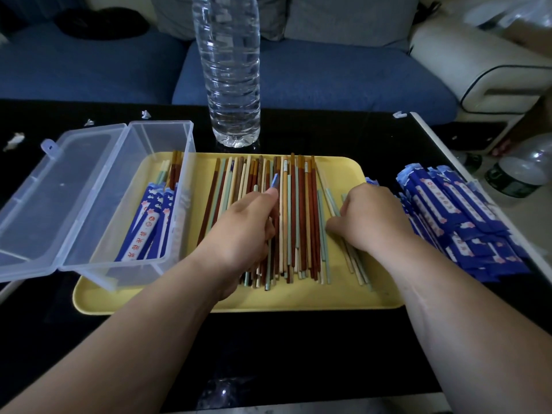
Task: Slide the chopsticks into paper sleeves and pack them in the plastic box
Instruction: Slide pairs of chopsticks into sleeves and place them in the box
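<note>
The chopsticks point(301, 210) lie side by side in the yellow tray point(343, 295), long way pointing away from the person. The left hand point(248, 225) pinches some in the middle. The right hand point(370, 216) is curled over pale ones at the pile's right side; I cannot tell if it holds any. The paper sleeves point(454, 216) are just beside the right hand. The plastic box point(161, 135) stands open on the left, with room inside.
</note>
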